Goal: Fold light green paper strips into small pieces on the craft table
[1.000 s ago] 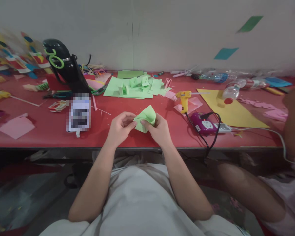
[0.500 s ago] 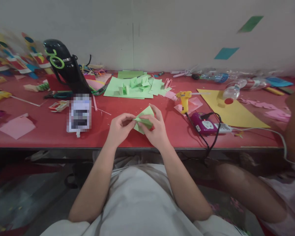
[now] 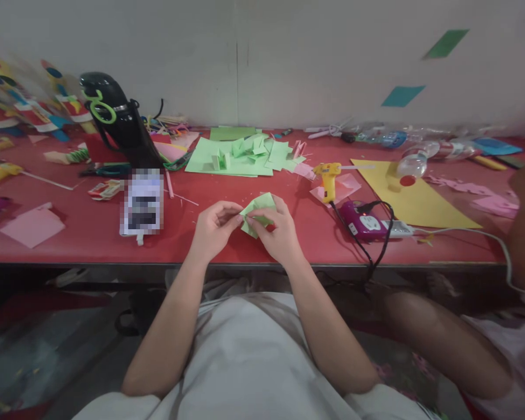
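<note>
A folded piece of light green paper [image 3: 257,210] is held just above the red table [image 3: 91,233], near its front edge. My left hand [image 3: 214,226] pinches its left corner between thumb and fingers. My right hand [image 3: 280,230] is closed on its right side, with the fingers curled over the top of the fold. Both hands meet over the paper.
A heap of green paper pieces [image 3: 240,154] lies behind my hands. A yellow glue gun [image 3: 328,175] and a purple power strip [image 3: 367,221] with black cables sit to the right, by a yellow sheet [image 3: 415,198]. A black bottle [image 3: 114,116] stands at left. Another person's arm [image 3: 446,344] is at lower right.
The green paper has been folded smaller and flatter. My right fingers moved from behind it to over its top, and both hands shifted slightly.
</note>
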`<state>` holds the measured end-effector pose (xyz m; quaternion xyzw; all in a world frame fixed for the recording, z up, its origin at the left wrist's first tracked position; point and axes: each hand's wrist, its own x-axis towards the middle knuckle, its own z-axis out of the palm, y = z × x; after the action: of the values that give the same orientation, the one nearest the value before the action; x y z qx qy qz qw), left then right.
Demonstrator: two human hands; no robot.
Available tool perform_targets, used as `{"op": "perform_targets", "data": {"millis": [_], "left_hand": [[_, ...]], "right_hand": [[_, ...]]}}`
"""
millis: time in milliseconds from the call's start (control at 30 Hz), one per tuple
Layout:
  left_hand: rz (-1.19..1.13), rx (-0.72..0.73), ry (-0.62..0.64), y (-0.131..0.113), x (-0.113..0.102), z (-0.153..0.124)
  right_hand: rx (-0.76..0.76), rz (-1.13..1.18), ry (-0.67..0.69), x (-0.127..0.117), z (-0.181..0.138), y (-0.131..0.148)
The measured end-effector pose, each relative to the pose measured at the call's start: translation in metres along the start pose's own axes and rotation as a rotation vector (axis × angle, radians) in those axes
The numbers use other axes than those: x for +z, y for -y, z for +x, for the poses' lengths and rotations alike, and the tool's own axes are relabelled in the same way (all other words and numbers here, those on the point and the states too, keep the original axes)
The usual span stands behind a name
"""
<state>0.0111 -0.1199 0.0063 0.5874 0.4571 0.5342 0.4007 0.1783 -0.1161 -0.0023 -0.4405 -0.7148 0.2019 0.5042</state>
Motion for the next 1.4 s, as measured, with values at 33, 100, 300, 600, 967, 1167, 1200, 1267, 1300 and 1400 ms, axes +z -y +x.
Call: {"op": "perform_targets", "data": {"millis": [33, 100, 300, 600, 967, 1167, 1200, 1267, 1300, 1400], "left_hand": [[-0.001, 0.002, -0.006, 0.0003, -0.0001, 0.0001], [-0.004, 0.005, -0.009, 0.0006, -0.0001, 0.0001], [-0.082, -0.049, -0.006, -0.0019, 0.0013, -0.0013], [-0.089, -0.073, -0.028, -0.0019, 0.0019, -0.0007], [-0.019, -0.043, -0.007, -0.004, 0.0022, -0.0018], [0.034, -0.015, -0.01, -0.0042, 0.003, -0.0016], [0.035, -0.012, -0.016, -0.0041, 0.0033, -0.0016], [0.042, -0.012, -0.028, -0.0042, 0.0037, -0.0015], [0.047, -0.013, -0.032, -0.0043, 0.0038, -0.0015], [0.054, -0.007, -0.026, -0.0045, 0.0037, -0.0013]], "right_hand": [[0.003, -0.005, 0.004, -0.0002, -0.0001, 0.0002], [-0.006, -0.011, 0.008, -0.0004, -0.0003, 0.0001], [-0.024, -0.02, 0.016, -0.0002, -0.0009, -0.0025], [-0.026, -0.047, 0.07, -0.0004, -0.0014, -0.0006], [-0.045, -0.065, 0.056, 0.0006, -0.001, -0.0011], [-0.027, -0.043, 0.049, 0.0002, -0.0001, 0.0009], [-0.019, -0.038, 0.05, 0.0001, 0.0002, 0.0014], [-0.007, -0.027, 0.055, -0.0001, 0.0007, 0.0022], [-0.002, -0.023, 0.056, -0.0001, 0.0009, 0.0024], [0.011, -0.017, 0.057, -0.0001, 0.0013, 0.002]]}}
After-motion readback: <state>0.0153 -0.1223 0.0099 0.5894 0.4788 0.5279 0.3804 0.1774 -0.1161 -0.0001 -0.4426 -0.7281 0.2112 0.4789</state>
